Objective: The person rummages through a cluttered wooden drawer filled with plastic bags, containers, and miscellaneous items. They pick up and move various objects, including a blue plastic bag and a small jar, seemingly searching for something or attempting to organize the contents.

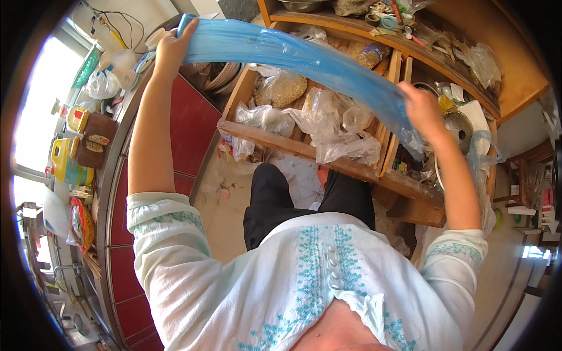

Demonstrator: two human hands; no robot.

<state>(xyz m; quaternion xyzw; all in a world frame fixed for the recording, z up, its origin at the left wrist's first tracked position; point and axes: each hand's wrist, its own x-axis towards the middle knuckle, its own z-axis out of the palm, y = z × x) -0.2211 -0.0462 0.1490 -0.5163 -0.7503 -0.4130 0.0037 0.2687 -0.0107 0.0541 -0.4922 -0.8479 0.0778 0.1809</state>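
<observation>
A long blue plastic bag point(298, 55) is stretched between my two hands, above an open wooden drawer point(281, 139). My left hand point(174, 46) grips its bunched end at the upper left. At the other side my right hand point(420, 109) holds it near its crumpled lower end, which hangs over a second open drawer point(412, 188). Crumpled clear plastic bags point(336, 118), a clear bag of pale round grains point(281, 89) and a jar point(372, 55) lie in the first drawer. A round metal part with a hole point(457, 131) sits in the second.
A cabinet top point(421, 44) behind the drawers bears tape rolls point(388, 22) and plastic scraps. On the left, a counter over red cabinet doors point(189, 123) holds a yellow oil jug point(66, 158), a brown container point(94, 140) and a teal basket point(85, 68). Light bags hang at the right.
</observation>
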